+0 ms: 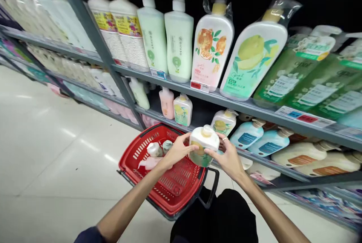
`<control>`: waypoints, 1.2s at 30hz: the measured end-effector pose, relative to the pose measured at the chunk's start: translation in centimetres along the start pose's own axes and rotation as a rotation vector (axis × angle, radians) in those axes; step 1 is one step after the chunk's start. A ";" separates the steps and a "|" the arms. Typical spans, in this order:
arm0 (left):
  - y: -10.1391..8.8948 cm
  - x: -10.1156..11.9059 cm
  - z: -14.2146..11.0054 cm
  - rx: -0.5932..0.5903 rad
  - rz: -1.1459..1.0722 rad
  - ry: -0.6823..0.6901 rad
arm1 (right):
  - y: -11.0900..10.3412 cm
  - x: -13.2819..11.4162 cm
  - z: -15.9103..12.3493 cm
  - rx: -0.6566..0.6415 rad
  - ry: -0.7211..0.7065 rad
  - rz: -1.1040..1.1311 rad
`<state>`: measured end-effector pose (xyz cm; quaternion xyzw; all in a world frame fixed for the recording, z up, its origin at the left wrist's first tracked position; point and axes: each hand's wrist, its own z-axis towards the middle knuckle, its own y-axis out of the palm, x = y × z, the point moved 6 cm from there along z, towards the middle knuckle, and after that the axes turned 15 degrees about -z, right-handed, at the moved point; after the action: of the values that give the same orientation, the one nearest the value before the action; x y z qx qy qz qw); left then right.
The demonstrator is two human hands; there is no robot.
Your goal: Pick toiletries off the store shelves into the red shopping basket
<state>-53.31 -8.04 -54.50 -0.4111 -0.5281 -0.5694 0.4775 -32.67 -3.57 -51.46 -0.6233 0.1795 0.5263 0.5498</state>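
Between my two hands is a white pump bottle [204,143] with a yellow collar and a green lower part, seen from above. My left hand [181,148] grips its left side, and my right hand [227,156], with a ring on one finger, grips its right side. The bottle is held over the right edge of a red shopping basket [181,197]. Inside the basket lie a pink pump bottle [149,163], a white bottle [154,149] and a pale green-topped one [167,146].
A tall shelf [181,82] carries rows of pump bottles. On its lower level stand a small lemon-print bottle [182,111] and a pink bottle [166,103], with blue-and-white bottles [247,134] lying further right. Pale tiled floor [62,167] extends left of the basket.
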 end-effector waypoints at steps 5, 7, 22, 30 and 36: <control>0.6 -1.4 -1.8 -0.060 -0.102 0.062 | 0.9 -0.2 -2.6 0.030 0.008 0.034; 1.0 -0.7 -2.6 -0.079 -0.135 0.068 | 0.8 -1.3 -3.2 0.003 0.038 0.048; -1.7 0.3 -3.8 -0.053 -0.185 0.138 | 2.6 -4.3 -1.5 -0.118 0.047 0.099; -2.5 -1.1 -4.2 -0.043 -0.120 0.151 | 3.4 -3.4 -1.8 -0.165 0.037 0.016; -2.5 -2.2 -4.8 -0.038 -0.092 0.108 | 3.7 -2.0 -2.0 -0.154 0.018 -0.091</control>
<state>-55.16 -12.64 -57.66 -0.3641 -0.5091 -0.6219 0.4706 -35.52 -7.25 -51.89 -0.6761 0.1150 0.5073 0.5218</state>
